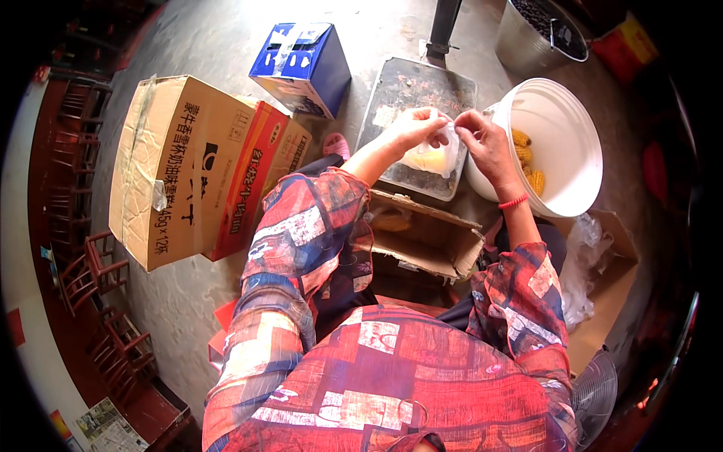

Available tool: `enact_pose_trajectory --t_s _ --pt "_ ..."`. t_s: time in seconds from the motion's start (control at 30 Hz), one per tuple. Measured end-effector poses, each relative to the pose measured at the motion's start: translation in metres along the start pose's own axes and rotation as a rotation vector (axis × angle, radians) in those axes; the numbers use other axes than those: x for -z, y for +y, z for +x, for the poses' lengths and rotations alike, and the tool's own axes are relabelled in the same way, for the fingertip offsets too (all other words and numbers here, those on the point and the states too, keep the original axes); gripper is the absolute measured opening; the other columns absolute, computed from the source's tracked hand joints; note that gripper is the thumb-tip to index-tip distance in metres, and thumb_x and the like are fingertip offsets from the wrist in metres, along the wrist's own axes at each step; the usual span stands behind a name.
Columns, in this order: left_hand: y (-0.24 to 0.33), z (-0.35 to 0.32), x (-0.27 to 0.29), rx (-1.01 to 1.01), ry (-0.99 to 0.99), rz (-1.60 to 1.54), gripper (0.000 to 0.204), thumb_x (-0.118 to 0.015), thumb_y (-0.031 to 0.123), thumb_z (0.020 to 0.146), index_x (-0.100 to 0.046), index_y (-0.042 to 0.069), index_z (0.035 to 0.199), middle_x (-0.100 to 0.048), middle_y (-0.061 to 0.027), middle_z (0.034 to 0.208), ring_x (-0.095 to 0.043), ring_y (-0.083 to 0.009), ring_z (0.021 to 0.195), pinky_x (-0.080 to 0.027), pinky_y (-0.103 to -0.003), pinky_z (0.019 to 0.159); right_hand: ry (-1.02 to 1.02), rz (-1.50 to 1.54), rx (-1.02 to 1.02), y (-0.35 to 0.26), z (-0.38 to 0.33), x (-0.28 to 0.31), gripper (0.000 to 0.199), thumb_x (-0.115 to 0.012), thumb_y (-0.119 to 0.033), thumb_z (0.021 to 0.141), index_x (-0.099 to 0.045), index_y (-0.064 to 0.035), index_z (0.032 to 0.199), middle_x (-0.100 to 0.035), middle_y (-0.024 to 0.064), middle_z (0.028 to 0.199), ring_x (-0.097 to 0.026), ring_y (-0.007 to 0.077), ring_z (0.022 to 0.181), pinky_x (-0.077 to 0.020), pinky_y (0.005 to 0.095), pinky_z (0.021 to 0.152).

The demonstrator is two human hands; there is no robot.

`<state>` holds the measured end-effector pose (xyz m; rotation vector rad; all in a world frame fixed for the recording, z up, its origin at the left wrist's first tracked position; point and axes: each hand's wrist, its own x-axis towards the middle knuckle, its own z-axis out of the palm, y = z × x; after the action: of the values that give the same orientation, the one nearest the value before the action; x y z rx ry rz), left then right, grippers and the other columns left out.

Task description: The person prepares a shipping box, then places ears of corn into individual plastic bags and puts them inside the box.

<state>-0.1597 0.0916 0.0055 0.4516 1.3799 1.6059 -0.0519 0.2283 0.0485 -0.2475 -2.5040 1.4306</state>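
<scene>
A thin clear plastic bag (451, 150) with something yellow in its lower part hangs over the dark platform of a floor scale (413, 84). My left hand (419, 129) pinches the bag's top from the left. At the upper right of the bag, my right hand (486, 145), with a red cord on its wrist, has its fingertips closed on the bag's mouth. The fingertips of both hands nearly meet. Just right of my right hand, a white bucket (580, 151) lies tipped with several yellow corn cobs (536, 181) inside.
An open cardboard box (429, 239) sits before my lap. Large cartons (162, 218) stand at left, with a blue box (301, 71) beyond. A metal pail (520, 47) of dark pieces stands far right. Clear plastic bags (587, 260) fill a carton at right. The scale's post (443, 29) rises behind its platform.
</scene>
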Motion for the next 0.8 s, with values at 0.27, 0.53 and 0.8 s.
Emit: enact_pose_trajectory --t_s 0.27,0.53,0.8 --pt "0.006 -0.005 0.009 0.011 -0.044 0.012 0.012 -0.065 0.007 0.077 -0.061 0.004 0.087 -0.062 -0.0035 0.08 -0.058 -0.0101 0.077 -0.046 -0.023 0.072 -0.125 0.051 -0.011 0.013 0.001 -0.004 0.031 -0.055 -0.004 0.073 -0.053 -0.0053 0.104 -0.058 0.0087 0.097 -0.056 0.0168 0.088 -0.0459 0.0278 0.071" --pt "-0.002 -0.005 -0.003 -0.515 0.153 0.914 0.027 -0.06 -0.001 0.066 -0.059 0.01 0.09 -0.061 -0.0085 0.086 -0.062 -0.0217 0.076 -0.049 -0.031 0.067 -0.207 0.168 -0.127 0.046 0.0 -0.023 0.043 -0.05 -0.001 0.076 -0.049 -0.0066 0.118 -0.061 0.0084 0.092 -0.058 0.0154 0.089 -0.0454 0.0286 0.078" --pt "0.001 -0.016 -0.016 -0.596 0.423 1.123 0.013 -0.059 0.007 0.069 -0.051 0.009 0.079 -0.053 -0.0081 0.079 -0.056 -0.0335 0.071 -0.046 -0.042 0.059 -0.218 0.405 -0.346 0.034 -0.002 -0.022 0.026 -0.048 -0.015 0.085 -0.055 -0.0008 0.107 -0.062 0.0044 0.082 -0.056 0.0094 0.077 -0.044 0.0236 0.073"
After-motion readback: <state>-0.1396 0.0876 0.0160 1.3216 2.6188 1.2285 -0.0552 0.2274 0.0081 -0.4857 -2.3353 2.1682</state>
